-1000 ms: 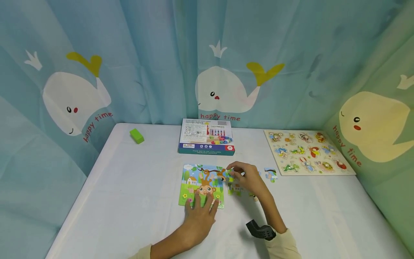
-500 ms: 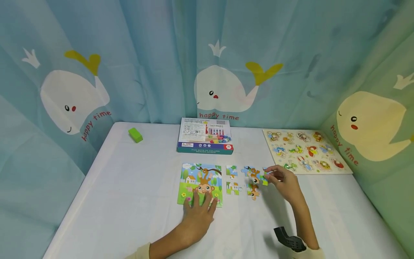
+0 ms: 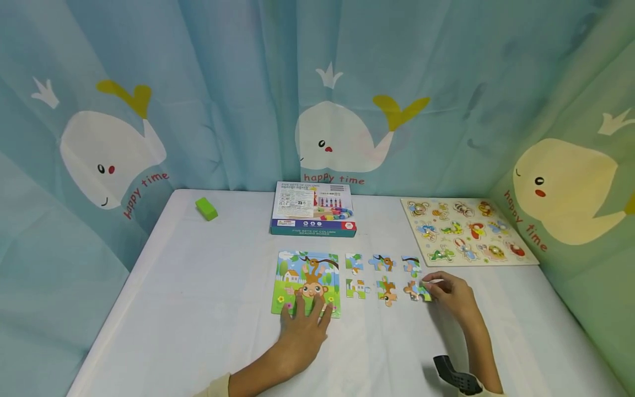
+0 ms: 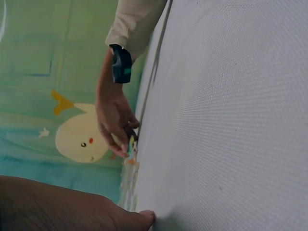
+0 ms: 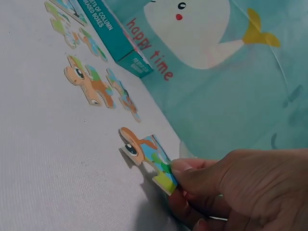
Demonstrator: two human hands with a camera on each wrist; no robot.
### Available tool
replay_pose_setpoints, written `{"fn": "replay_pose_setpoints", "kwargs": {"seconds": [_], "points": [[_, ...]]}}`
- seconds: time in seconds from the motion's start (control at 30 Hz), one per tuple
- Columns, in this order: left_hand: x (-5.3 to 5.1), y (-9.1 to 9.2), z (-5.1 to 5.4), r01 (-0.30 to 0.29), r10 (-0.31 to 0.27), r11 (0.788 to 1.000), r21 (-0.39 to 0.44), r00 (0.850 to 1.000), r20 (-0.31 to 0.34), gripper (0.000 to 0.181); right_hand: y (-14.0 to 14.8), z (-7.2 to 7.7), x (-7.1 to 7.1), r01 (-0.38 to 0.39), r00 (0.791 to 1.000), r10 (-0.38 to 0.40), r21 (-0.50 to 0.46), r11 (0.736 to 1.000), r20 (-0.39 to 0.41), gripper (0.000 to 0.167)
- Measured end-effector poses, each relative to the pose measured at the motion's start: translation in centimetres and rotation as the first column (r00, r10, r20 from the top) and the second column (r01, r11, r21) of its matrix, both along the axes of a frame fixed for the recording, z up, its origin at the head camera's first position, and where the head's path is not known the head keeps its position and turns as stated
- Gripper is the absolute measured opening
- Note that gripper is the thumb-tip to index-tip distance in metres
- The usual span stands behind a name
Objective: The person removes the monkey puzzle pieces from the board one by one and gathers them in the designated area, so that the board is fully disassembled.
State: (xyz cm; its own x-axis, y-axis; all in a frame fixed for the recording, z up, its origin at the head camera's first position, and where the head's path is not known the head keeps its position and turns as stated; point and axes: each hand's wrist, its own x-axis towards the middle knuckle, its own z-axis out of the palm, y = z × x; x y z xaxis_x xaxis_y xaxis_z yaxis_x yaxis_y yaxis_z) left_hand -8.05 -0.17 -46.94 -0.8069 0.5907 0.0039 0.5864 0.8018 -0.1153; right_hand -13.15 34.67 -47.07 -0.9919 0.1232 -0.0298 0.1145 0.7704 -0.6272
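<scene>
My left hand (image 3: 303, 333) rests with spread fingers on the lower part of a square monkey picture puzzle board (image 3: 285, 292). To the right, my right hand (image 3: 455, 298) pinches the right edge of a jigsaw piece (image 3: 413, 290) between thumb and fingers. In the right wrist view this jigsaw piece (image 5: 153, 159) shows a monkey's eye and a green corner, tilted a little off the cloth. Several other jigsaw pieces lie apart in two rows between board and right hand, among them a house piece (image 3: 356, 288), a monkey-face piece (image 3: 386, 289) and a branch piece (image 3: 411, 265).
A flat beaded-box carton (image 3: 313, 229) lies behind the puzzle board. At the back right is a wooden insect puzzle board (image 3: 466, 231), and at the back left a green block (image 3: 206, 209). A whale-print curtain (image 3: 238, 110) closes off the table's far side.
My right hand has moved right and then nearer the front, carrying the eye piece from beside the board to the lower row's right end. My left hand stays on the board.
</scene>
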Motion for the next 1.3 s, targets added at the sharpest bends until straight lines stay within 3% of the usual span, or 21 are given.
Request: {"fn": "replay_pose_setpoints", "kwargs": {"seconds": [0.37,1.0,1.3], "points": [[-0.09,0.0,-0.35,0.004,-0.004,1.0,0.009,1.0,0.001,0.058,0.22,-0.3,-0.07,-0.048,0.999,0.048,-0.003,0.999,-0.015,0.016],[0.01,-0.02,-0.39,-0.003,0.004,1.0,0.024,1.0,-0.016,0.057,-0.13,-0.55,-0.45,0.006,1.0,-0.007,0.06,0.998,0.022,0.013],[0.02,0.13,-0.57,-0.008,0.005,1.0,-0.03,0.994,-0.108,0.056,-0.33,-0.26,-0.6,0.048,0.999,-0.05,0.081,0.996,0.016,0.016]]}}
